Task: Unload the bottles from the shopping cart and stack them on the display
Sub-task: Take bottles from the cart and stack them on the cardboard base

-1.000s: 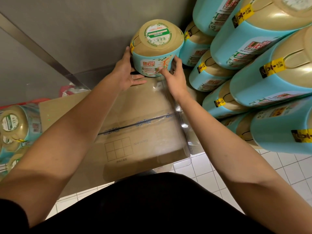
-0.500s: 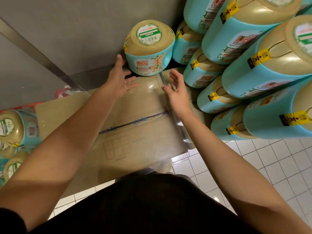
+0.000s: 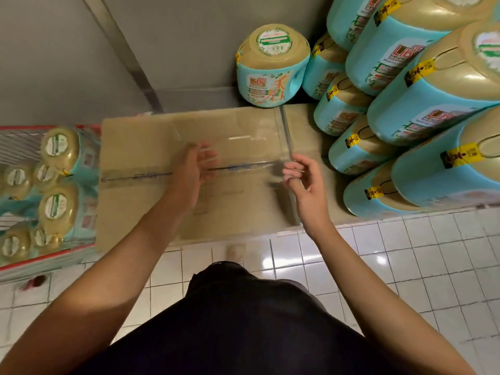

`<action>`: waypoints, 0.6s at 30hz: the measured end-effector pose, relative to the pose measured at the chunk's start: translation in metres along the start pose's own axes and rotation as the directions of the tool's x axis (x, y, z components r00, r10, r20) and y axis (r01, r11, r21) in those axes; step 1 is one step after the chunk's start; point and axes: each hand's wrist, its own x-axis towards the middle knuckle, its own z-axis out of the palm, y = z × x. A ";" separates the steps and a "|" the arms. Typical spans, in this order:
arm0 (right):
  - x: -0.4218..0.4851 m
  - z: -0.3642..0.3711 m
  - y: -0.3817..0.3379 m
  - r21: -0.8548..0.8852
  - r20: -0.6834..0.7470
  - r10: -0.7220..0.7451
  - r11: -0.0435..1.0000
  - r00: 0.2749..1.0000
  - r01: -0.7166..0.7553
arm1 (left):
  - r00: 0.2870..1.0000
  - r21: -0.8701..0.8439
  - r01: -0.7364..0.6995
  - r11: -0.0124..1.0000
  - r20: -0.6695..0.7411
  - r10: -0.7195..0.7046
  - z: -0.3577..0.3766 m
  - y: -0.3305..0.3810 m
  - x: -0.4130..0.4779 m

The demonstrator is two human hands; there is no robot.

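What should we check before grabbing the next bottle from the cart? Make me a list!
1. Left hand free: ok, it holds nothing.
2. Right hand free: ok, fingers loosely curled, nothing in them.
3. Lone bottle not held: ok, it stands by the wall, apart from both hands.
4. More to unload: ok, cart bottles sit in the shopping cart on the left.
5. Room for the next one: ok, the cardboard box has free space on top, left of the lone bottle.
6. Stacked bottles on the right steady: cannot tell.
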 end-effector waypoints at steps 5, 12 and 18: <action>-0.067 -0.013 0.018 -0.001 0.167 0.001 1.000 0.986 -0.001 | 0.989 -0.033 -0.140 0.990 -0.053 0.138 -0.050 -0.050 -0.103; -0.145 -0.005 0.040 -0.011 0.401 0.038 0.999 0.915 -0.037 | 0.959 -0.056 -0.156 0.986 -0.249 0.137 -0.116 -0.118 -0.248; -0.201 0.060 0.053 -0.086 0.564 0.098 0.995 0.820 -0.059 | 0.898 -0.070 -0.220 0.973 -0.405 0.173 -0.196 -0.154 -0.345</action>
